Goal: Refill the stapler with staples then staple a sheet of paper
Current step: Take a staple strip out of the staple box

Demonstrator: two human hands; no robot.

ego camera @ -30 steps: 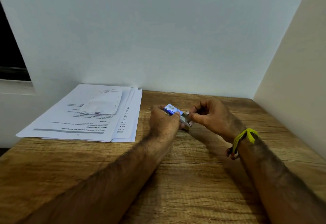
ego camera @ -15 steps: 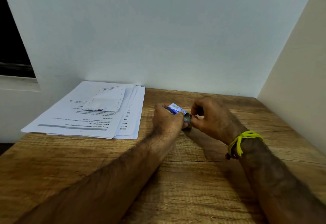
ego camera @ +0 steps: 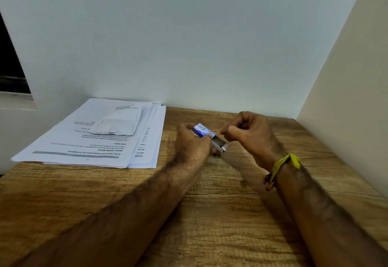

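My left hand (ego camera: 192, 144) grips a small blue staple box (ego camera: 202, 130) just above the wooden table (ego camera: 210, 220). The box's grey inner drawer (ego camera: 219, 144) is slid out to the right and lies open. My right hand (ego camera: 245, 132) hovers just right of the drawer with its fingers curled. Its thumb and forefinger pinch together on what looks like a small strip of staples, too small to make out clearly. A stack of printed paper sheets (ego camera: 100, 147) lies on the table to the left.
A smaller folded paper (ego camera: 117, 124) rests on top of the stack. A white wall closes the table's far edge and a beige wall (ego camera: 346, 98) stands along its right side. A dark window opening (ego camera: 10, 67) is at far left.
The drawer has slid further out of the blue box. My right hand has let go of the drawer and lifted up and to the right, its fingers still pinched.
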